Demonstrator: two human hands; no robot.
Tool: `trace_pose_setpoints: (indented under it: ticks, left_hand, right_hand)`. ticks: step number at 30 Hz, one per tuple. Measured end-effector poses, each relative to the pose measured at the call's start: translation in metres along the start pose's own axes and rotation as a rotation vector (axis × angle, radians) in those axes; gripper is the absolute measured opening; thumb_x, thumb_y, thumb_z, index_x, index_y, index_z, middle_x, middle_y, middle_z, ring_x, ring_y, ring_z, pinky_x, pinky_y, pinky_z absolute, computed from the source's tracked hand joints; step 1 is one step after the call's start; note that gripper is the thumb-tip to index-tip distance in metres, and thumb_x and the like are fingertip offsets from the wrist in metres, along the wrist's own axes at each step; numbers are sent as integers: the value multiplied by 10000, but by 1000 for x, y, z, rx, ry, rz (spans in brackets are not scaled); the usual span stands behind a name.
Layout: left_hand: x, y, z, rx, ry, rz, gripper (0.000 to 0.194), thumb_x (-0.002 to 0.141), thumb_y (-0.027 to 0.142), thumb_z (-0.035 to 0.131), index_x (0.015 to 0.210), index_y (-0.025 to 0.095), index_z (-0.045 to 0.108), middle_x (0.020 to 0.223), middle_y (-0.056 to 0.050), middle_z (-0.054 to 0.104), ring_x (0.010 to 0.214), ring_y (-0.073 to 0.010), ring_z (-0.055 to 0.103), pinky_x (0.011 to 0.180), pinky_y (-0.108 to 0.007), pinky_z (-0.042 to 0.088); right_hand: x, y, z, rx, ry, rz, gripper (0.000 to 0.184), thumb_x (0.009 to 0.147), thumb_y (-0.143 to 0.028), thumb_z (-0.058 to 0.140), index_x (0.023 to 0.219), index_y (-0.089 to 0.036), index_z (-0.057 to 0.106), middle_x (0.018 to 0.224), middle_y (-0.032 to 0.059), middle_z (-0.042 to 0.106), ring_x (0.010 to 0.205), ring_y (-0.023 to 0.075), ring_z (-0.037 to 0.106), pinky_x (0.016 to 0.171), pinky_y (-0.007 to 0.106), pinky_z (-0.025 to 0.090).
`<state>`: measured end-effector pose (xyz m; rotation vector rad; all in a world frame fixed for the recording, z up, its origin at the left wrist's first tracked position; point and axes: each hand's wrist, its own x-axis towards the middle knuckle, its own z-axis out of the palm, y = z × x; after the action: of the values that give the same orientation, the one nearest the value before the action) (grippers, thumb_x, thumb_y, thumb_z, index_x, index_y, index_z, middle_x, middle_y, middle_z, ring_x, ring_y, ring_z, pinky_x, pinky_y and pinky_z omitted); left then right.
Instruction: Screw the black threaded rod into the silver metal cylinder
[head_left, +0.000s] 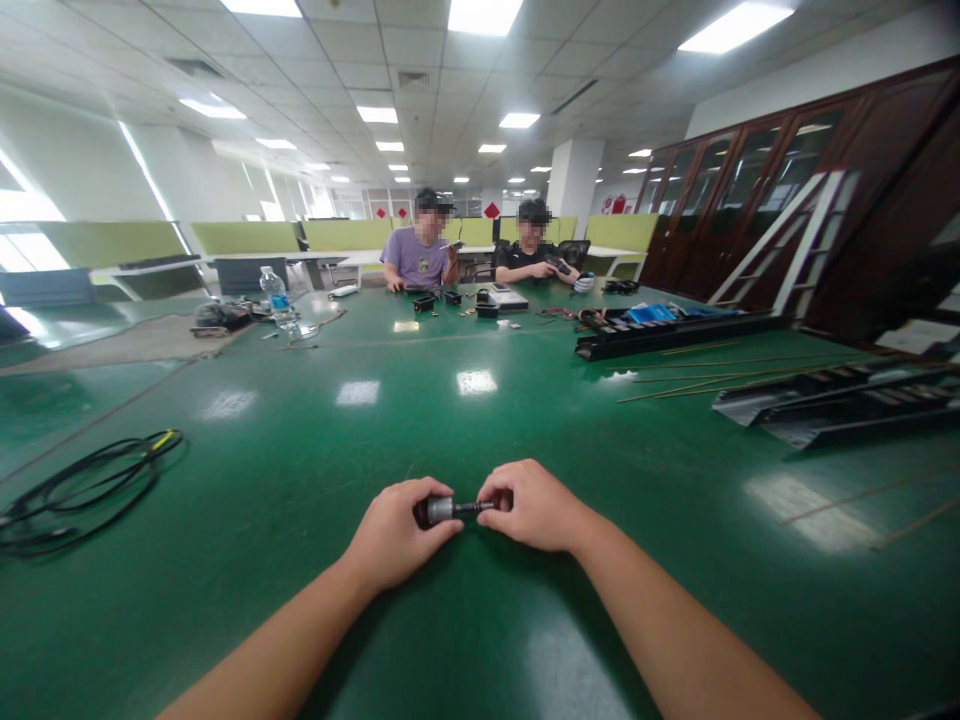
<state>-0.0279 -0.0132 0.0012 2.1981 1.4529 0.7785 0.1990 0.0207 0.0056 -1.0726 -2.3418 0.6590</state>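
Observation:
Above the green table (315, 440), my left hand (394, 533) and my right hand (531, 505) meet in front of me. Between them is a small metal cylinder (441, 509) with a thin dark shaft (474, 507), possibly a small motor. My left hand grips the cylinder's body. The fingertips of my right hand pinch the far end of the shaft. Part of the cylinder is hidden by my fingers.
A coiled black cable (86, 495) lies on the left. Black rails (847, 405) and thin rods (720, 380) lie on the right. Two seated people (418, 250) work at the far end among small parts, with a water bottle (277, 297) nearby.

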Motion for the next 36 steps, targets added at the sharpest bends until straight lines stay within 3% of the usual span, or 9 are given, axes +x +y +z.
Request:
trace_pose_setpoints:
  ticks: [25,36]
  left_hand:
    - [1,-1,-1,-51,3,-12,242,796,355,708,1003,232,688,923,-20,717,845,-208,661,758,-281,489]
    - [5,-6,-2,-155,66,-91,219,788,377,717,944,225,688,855,5,699,778,-191,637,703,-275,453]
  right_hand:
    - [-1,3,-9,-30,21,26,102,749,-242,705,817,-180,749,706,10,688,613,123,583,577,228,405]
    - [-3,5,-13,42,-6,56,102,736,-231,691,796,-166,741,693,14,685,595,125,602,558,221,429]
